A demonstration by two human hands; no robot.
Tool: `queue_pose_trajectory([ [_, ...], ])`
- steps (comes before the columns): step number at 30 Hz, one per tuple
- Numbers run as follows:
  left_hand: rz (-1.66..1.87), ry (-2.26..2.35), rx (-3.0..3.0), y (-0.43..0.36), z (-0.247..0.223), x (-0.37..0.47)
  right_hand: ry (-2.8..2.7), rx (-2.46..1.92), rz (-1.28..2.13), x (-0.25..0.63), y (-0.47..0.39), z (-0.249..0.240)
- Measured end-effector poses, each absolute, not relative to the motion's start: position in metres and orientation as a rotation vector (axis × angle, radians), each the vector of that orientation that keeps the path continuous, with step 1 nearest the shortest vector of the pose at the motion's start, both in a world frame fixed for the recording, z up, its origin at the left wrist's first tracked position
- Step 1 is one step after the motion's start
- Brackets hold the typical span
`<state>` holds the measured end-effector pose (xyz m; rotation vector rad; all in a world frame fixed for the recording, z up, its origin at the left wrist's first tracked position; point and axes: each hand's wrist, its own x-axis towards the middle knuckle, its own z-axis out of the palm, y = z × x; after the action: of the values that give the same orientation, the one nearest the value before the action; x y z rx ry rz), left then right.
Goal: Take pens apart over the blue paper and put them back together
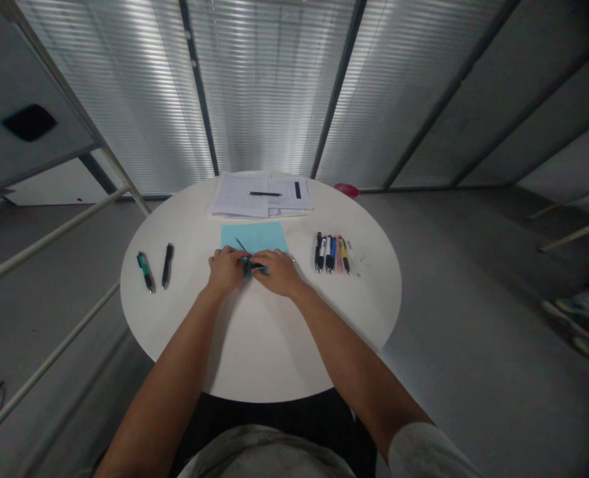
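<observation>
Near the middle of the round table, my left hand [227, 269] and my right hand [277, 271] meet over the near edge of a light blue sheet [254, 234]. Both have bent fingers, with thumbs and fingertips close together. A small black pen part [258, 266] shows between them, at the fingertips of my right hand. What my left fingers pinch is mostly hidden. A thin dark stick like a pen refill [241, 244] lies slanted on the sheet, its lower end reaching my left fingertips. Something small and shiny peeks out just right of my right hand.
On the white table [269, 358], several pens [333, 253] lie in a row at right. A green-and-black pen [145, 271] and a black pen [167, 265] lie at left. Behind the sheet are stacked papers [239, 196] with a dark pen [265, 194]. Metal rails [50, 273] stand left.
</observation>
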<state>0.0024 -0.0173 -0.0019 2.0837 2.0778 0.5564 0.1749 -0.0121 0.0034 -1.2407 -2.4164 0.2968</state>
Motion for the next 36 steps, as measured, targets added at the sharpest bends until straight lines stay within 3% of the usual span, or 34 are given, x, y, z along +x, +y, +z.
queue_pose_trajectory([
  [36, 0.514, 2.142, 2.000, -0.0175, 0.0029, 0.0025, -2.287, -1.452, 0.237, 0.1779, -0.0081, 0.0056],
])
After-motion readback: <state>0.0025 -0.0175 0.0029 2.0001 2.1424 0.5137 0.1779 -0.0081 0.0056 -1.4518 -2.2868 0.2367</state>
